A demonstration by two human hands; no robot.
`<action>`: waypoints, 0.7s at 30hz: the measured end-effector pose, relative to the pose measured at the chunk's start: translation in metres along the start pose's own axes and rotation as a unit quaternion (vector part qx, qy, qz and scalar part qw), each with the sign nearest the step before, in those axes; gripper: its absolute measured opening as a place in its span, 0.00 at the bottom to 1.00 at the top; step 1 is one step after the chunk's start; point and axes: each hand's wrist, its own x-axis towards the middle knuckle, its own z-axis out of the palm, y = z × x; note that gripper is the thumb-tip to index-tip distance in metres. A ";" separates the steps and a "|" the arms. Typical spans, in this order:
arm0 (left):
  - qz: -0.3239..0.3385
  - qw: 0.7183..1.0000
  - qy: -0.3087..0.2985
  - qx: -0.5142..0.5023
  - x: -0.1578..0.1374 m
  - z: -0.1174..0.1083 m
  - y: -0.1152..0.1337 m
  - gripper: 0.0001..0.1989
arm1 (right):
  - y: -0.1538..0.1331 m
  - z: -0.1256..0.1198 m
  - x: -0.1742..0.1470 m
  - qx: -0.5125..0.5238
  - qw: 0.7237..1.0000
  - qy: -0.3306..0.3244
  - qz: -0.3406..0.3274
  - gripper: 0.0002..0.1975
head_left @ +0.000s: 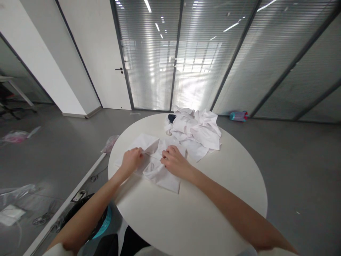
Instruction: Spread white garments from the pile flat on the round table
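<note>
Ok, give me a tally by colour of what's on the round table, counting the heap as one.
White: 2 (the cloth gripped by the left hand and right hand, and the cloth heap)
Dark navy: 1 (the small item at the heap's left edge)
Total: 3; separate pieces inside the heap can't be counted.
</note>
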 end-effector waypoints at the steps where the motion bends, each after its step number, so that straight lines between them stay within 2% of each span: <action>1: -0.005 0.998 0.023 -0.064 0.005 -0.005 -0.008 0.11 | 0.001 -0.014 -0.013 -0.001 1.000 0.028 0.010 0.10; 3: -0.031 0.969 0.073 -0.232 0.014 -0.015 -0.026 0.10 | 0.006 -0.044 -0.047 -0.001 0.996 0.083 0.044 0.12; 5: -0.072 0.906 0.093 -0.407 0.024 -0.024 -0.045 0.16 | 0.014 -0.072 -0.091 0.012 0.988 0.121 0.097 0.14; 7: -0.111 0.840 0.075 -0.526 0.034 -0.027 -0.069 0.27 | 0.021 -0.091 -0.140 0.041 0.975 0.119 0.183 0.14; 8: -0.128 0.821 0.055 -0.554 0.039 -0.026 -0.082 0.32 | 0.025 -0.097 -0.165 0.065 0.967 0.097 0.225 0.13; 9: -0.144 0.814 0.032 -0.562 0.044 -0.024 -0.096 0.34 | 0.027 -0.099 -0.190 0.091 0.958 0.073 0.263 0.14; 11: -0.181 0.826 -0.027 -0.534 0.055 -0.019 -0.125 0.31 | 0.031 -0.098 -0.234 0.135 0.940 0.032 0.313 0.19; 13: -0.219 0.862 -0.059 -0.453 0.064 -0.017 -0.150 0.22 | 0.034 -0.091 -0.267 0.151 0.926 -0.014 0.346 0.17; 15: -0.244 0.902 -0.040 -0.355 0.070 -0.019 -0.161 0.17 | 0.039 -0.086 -0.282 0.114 0.911 -0.029 0.396 0.14; 16: -0.236 0.921 -0.019 -0.311 0.070 -0.022 -0.158 0.17 | 0.041 -0.084 -0.283 0.084 0.903 -0.018 0.422 0.14; 17: -0.206 0.937 -0.002 -0.282 0.068 -0.025 -0.150 0.17 | 0.044 -0.083 -0.279 0.056 0.897 0.002 0.438 0.13; 19: -0.081 0.958 -0.008 -0.276 0.059 -0.030 -0.117 0.16 | 0.046 -0.082 -0.257 0.040 0.902 0.038 0.428 0.12; 21: 0.087 0.949 -0.085 -0.292 0.043 -0.030 -0.070 0.15 | 0.044 -0.077 -0.224 0.075 0.928 0.032 0.363 0.11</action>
